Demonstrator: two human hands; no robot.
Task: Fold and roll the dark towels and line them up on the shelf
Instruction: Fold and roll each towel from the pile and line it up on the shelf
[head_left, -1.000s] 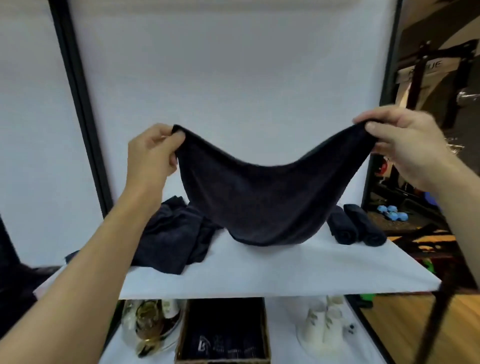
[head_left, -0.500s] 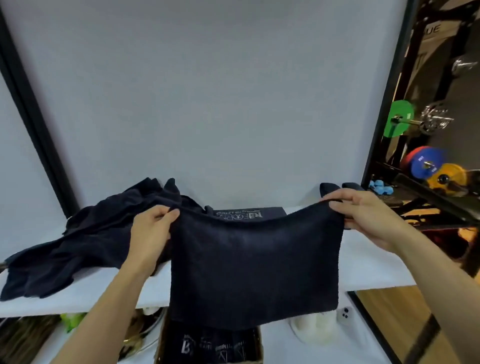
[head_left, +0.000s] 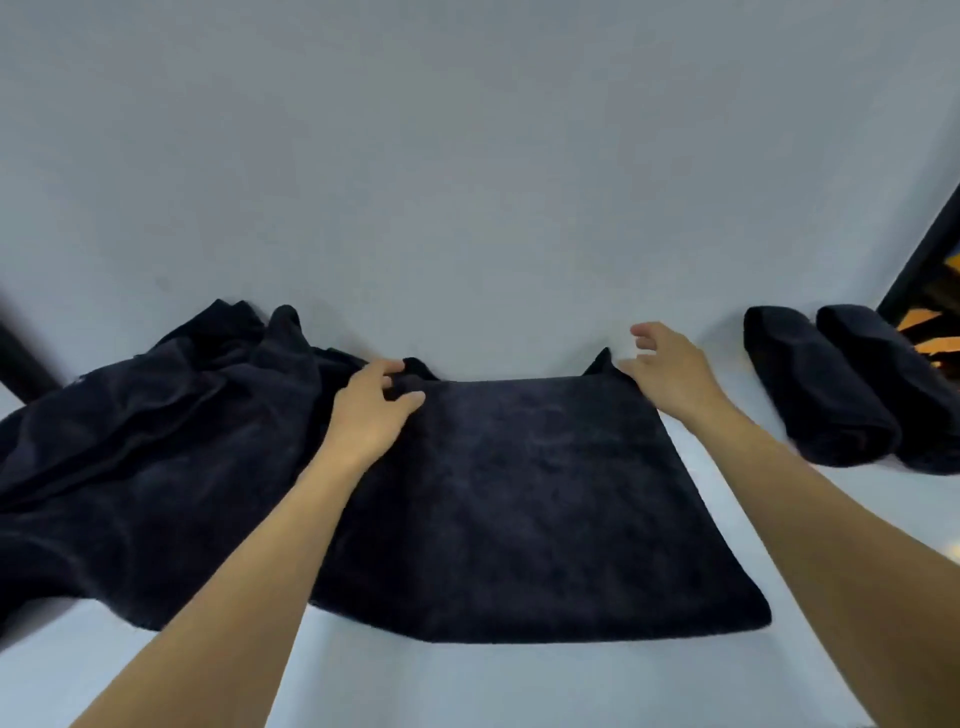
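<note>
The dark towel lay flat on the shelf, soft and limp, likely best taken by its corners. Fingers of the left hand pinched the far-left corner; the right hand fingers spread released beside the far-right one

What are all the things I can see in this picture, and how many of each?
flat towel: 1, dark, spread mid-shelf
towel pile: 1, dark, crumpled, left
rolled towels: 2, dark, side by side, right
shelf: 1, white, under everything
back panel: 1, white, behind
post: 1, black, far right
left hand: 1, pinching flat towel's far left corner
right hand: 1, open, by its far right corner
</note>
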